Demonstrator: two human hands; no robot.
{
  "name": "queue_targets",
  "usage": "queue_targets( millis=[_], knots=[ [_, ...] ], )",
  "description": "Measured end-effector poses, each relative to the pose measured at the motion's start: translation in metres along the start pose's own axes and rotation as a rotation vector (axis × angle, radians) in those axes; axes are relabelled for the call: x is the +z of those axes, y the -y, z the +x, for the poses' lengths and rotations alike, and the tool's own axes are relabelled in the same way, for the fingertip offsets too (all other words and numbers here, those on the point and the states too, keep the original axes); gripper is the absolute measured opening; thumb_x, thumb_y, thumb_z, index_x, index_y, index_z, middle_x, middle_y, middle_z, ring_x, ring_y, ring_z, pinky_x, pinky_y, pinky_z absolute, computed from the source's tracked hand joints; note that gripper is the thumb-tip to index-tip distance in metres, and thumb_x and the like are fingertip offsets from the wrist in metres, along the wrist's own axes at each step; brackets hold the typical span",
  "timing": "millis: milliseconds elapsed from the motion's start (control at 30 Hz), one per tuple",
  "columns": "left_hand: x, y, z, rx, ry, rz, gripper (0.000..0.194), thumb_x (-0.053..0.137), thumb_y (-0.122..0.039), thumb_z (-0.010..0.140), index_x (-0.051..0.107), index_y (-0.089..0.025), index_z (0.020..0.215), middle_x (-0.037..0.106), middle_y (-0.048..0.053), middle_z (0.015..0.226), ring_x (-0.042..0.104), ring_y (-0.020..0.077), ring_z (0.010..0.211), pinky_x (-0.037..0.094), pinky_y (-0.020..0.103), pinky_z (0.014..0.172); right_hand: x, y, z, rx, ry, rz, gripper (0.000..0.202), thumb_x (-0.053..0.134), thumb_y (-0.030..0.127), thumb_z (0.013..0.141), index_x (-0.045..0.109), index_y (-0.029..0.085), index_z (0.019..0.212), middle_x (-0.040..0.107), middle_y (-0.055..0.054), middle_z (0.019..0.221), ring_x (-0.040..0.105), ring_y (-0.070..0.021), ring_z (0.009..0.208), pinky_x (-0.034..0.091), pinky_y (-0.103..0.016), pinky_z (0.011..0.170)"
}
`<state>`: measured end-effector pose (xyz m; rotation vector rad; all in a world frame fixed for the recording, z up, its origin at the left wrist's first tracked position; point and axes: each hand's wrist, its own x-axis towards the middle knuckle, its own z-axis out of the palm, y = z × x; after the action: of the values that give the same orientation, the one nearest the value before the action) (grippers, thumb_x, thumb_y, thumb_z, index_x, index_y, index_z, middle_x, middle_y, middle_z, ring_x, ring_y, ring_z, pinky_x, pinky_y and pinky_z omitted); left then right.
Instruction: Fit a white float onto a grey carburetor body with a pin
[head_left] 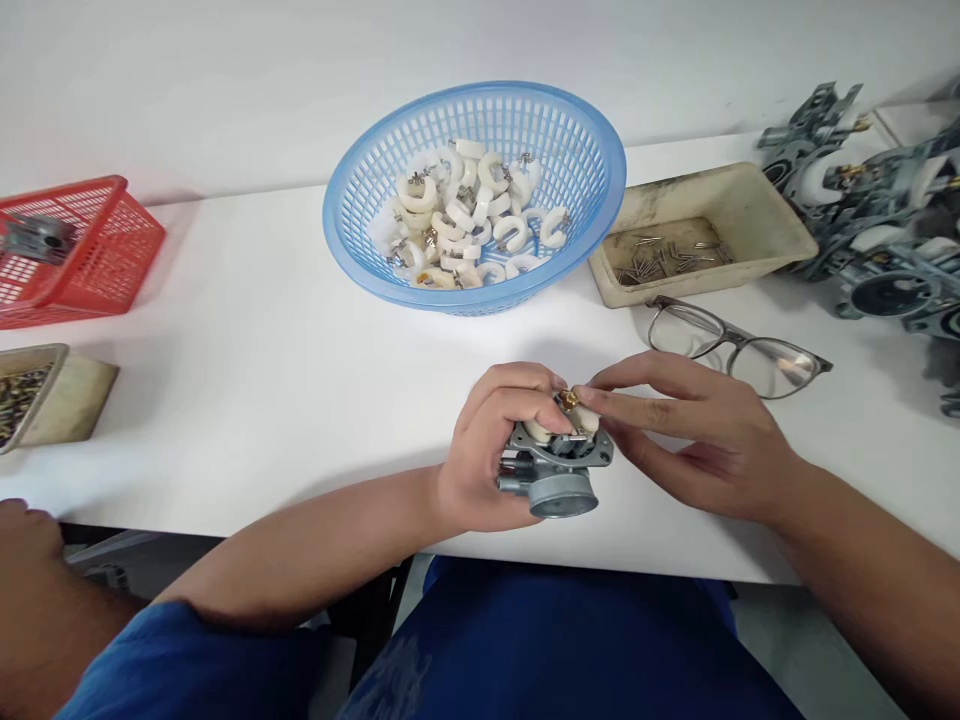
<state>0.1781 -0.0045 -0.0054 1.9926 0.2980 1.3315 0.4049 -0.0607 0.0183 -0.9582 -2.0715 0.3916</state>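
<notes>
1. The fingers [525,395] of the left hand [487,455] are closed around a grey metal carburetor body [555,470], wrapping its back and side, with the thumb side hidden behind the casting; the body sits in that palm just above the near edge of the counter [262,350]
2. The fingers of the right hand [697,430] are pinched together, thumb and forefinger tips pressing on a white float [585,420] and a small brass piece [570,399] that sit on top of the body, right between the two hands' fingertips
3. Judged by its look, the body is a cast metal part: stiff, fairly heavy for its bulk, and not slippery, with ribs and a round bore below the fingers that give a sure hold; gripping it by the flanks, as the left hand does, seems the safest place
4. The float looks like light, thin plastic, and the brass piece is tiny; both likely call for a light fingertip pinch, since they could slip or bend under force
5. Beyond the fingertips stands a blue basket [600,200] of more white floats; to the right of the right-hand fingers lie spectacles [739,345], a beige tray [757,215] of pins, and a heap of carburetors [885,230]
6. Far left of the left-hand fingers are a red basket [112,240] and a tray of small parts [75,395]
</notes>
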Motion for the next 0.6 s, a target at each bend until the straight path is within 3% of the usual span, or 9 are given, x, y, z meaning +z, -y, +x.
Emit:
queue_targets(
  millis=[167,300,400,500,567,600],
  knots=[
    [-0.001,0.000,0.002,0.012,-0.010,0.031,0.049,0.089,-0.042,0.078,0.059,-0.020,0.109,0.061,0.006,0.106,0.069,0.0187,0.106,0.062,0.032,0.091,-0.002,0.001,0.000,-0.039,0.003,-0.013,0.071,0.062,-0.002,0.087,0.060,0.030,0.150,0.071,-0.009,0.118,0.072,-0.0224,0.100,0.061,-0.037,0.079],
    [0.002,0.005,0.002,-0.011,-0.095,0.031,0.047,0.089,-0.041,0.077,0.059,-0.020,0.108,0.062,0.005,0.105,0.069,0.0181,0.103,0.060,0.032,0.090,-0.009,-0.004,-0.001,-0.018,-0.084,-0.101,0.077,0.070,0.003,0.086,0.054,0.029,0.157,0.073,-0.009,0.125,0.074,-0.0249,0.104,0.064,-0.039,0.084],
    [0.005,0.008,0.001,-0.025,-0.141,0.005,0.046,0.088,-0.035,0.076,0.059,-0.020,0.108,0.060,0.005,0.106,0.069,0.0172,0.103,0.059,0.030,0.091,-0.024,-0.019,-0.003,0.030,-0.296,-0.209,0.072,0.079,0.008,0.080,0.065,0.029,0.148,0.077,-0.009,0.123,0.076,-0.0288,0.102,0.064,-0.045,0.086],
    [0.007,0.009,0.001,-0.029,-0.142,-0.013,0.048,0.089,-0.038,0.075,0.059,-0.020,0.108,0.060,0.005,0.107,0.069,0.0169,0.102,0.059,0.030,0.089,-0.049,-0.028,-0.002,-0.036,-0.552,-0.462,0.051,0.081,0.027,0.083,0.076,0.025,0.134,0.078,-0.012,0.119,0.072,-0.0376,0.110,0.057,-0.058,0.098],
    [0.008,0.009,0.002,-0.010,-0.142,-0.019,0.049,0.090,-0.039,0.074,0.059,-0.020,0.107,0.060,0.005,0.105,0.069,0.0169,0.100,0.059,0.030,0.088,-0.069,-0.028,0.003,-0.110,-0.503,-0.621,0.048,0.075,0.037,0.089,0.075,0.024,0.135,0.077,-0.014,0.123,0.068,-0.0416,0.120,0.049,-0.064,0.108],
    [0.008,0.009,0.003,0.003,-0.148,-0.021,0.049,0.090,-0.040,0.074,0.059,-0.021,0.106,0.060,0.004,0.105,0.069,0.0170,0.100,0.059,0.030,0.088,-0.079,-0.028,0.007,-0.116,-0.384,-0.662,0.050,0.076,0.038,0.090,0.073,0.024,0.138,0.075,-0.015,0.127,0.065,-0.0418,0.126,0.046,-0.063,0.113]
  ],
)
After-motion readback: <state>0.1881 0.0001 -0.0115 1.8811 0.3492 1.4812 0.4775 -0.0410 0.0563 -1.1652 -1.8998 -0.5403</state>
